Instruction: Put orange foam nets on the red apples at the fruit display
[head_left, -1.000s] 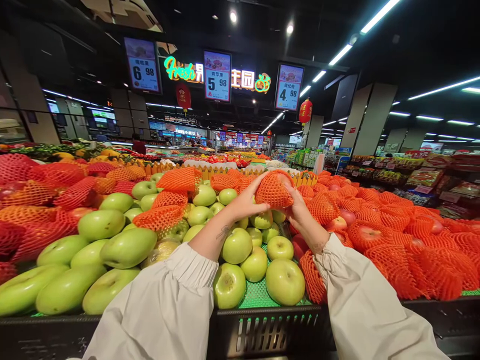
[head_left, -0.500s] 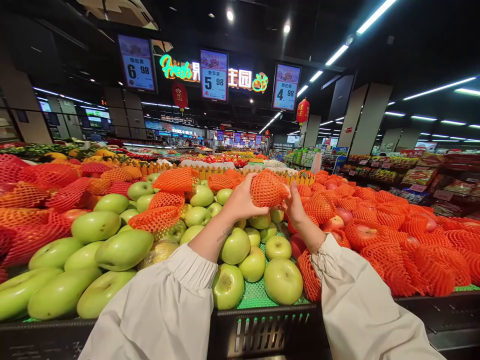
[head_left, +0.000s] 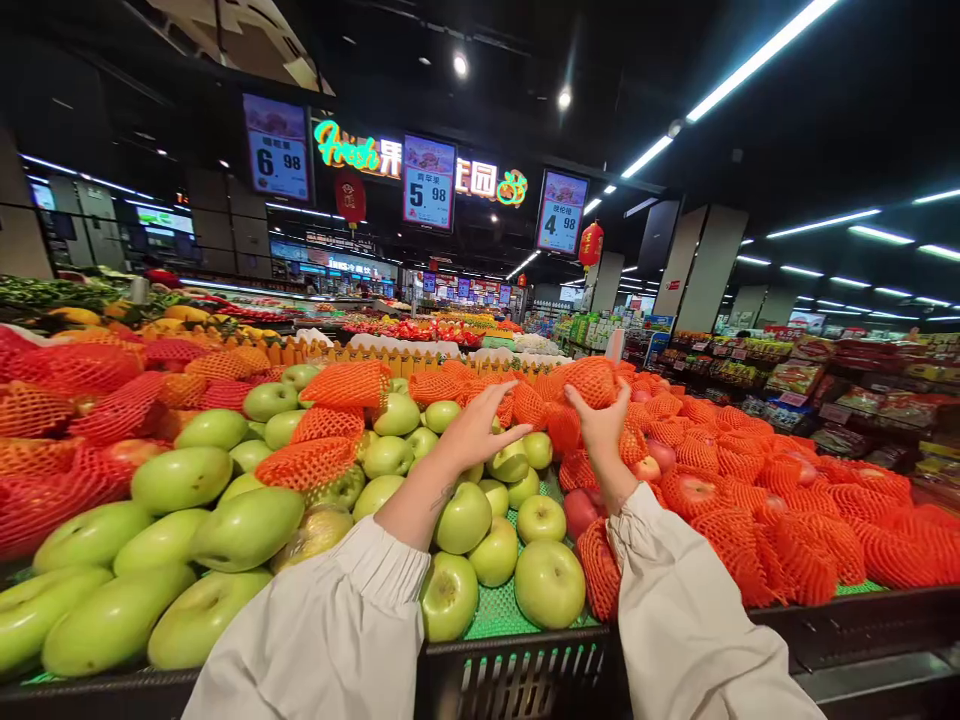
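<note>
Loose cream sleeves (head_left: pixel 322 620), gathered at the cuffs (head_left: pixel 390 548); a small dark tattoo (head_left: pixel 448 492) on the left forearm (head_left: pixel 416 505); left hand (head_left: pixel 476 430) and right hand (head_left: pixel 604 428) bare.

Above green apples (head_left: pixel 465 515) in a black crate (head_left: pixel 517 670), the left grip (head_left: pixel 480 432) hovers with fingers spread, holding nothing. The right grip (head_left: pixel 604 425) touches an orange-netted fruit (head_left: pixel 592 378).

Lighting: bright and even on the fruit (head_left: pixel 180 480). Source: strip lights (head_left: pixel 757 50) and 2 spotlights (head_left: pixel 460 64) on a dark ceiling. Glare: neon sign (head_left: pixel 352 150), price screens (head_left: pixel 429 183). Shadows: soft. Focus: left hand (head_left: pixel 472 430) and right hand (head_left: pixel 600 425) sharp. Edges: wide-angle stretch on sleeves (head_left: pixel 330 620).
</note>
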